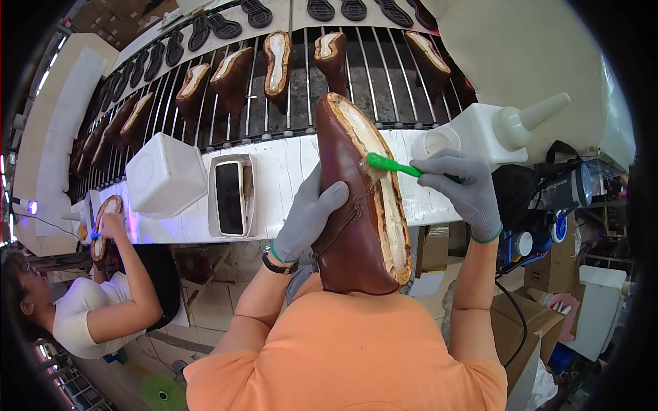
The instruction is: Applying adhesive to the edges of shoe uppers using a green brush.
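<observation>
A brown leather shoe upper (353,253) is tilted with its underside up and to the right, showing a pale, wet-looking bottom with a tan rim. My left hand (310,216), in a grey glove, grips its left side, thumb across the leather. In my gloved right hand (462,183) is a green-handled brush (394,165), pinched near the handle's end. The brush head touches the rim of the upper's underside near its middle. A small round white cup (437,140) stands just beyond my right hand.
Several brown uppers (277,65) stand on a roller rack (370,75) behind the white bench (288,157), with dark soles (223,26) beyond. A white bottle (497,130), a white tub (164,175) and a phone (230,198) in a tray sit around. At left, a co-worker (103,308) handles another upper.
</observation>
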Demonstrator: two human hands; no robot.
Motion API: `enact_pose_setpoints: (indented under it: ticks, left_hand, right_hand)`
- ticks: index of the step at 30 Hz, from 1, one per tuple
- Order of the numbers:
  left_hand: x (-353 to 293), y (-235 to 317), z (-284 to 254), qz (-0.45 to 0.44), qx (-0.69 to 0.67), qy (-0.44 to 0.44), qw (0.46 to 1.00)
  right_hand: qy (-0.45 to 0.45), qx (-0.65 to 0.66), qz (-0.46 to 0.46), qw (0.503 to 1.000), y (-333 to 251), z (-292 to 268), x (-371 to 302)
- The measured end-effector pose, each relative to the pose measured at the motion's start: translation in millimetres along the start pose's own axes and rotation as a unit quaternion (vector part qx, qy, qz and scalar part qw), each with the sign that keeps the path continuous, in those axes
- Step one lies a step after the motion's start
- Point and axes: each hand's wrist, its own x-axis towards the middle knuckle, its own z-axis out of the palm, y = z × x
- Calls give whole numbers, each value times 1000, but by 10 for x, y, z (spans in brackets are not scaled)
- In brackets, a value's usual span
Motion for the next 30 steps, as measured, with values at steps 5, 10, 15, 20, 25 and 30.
enact_pose_setpoints:
  ticks: [5, 10, 15, 20, 25, 30]
  left_hand:
    - [-11, 69, 22, -5, 67, -9, 998]
    - [-30, 98, 56, 4, 115, -3, 993]
    - [-20, 91, 18, 3, 197, -2, 980]
    - [-4, 81, 16, 7, 162, -30, 986]
    - [40, 99, -21, -9, 73, -51, 996]
    - [51, 95, -44, -14, 27, -55, 998]
  right_hand:
    - [14, -33, -72, 997, 2, 9, 207]
    - [16, -38, -64, 997, -79, 20, 391]
    - [35, -63, -48, 996, -91, 16, 596]
    - [30, -43, -45, 998, -47, -39, 785]
    - [-58, -47, -76, 994, -23, -227, 737]
    - [-127, -34, -82, 988, -52, -337, 607]
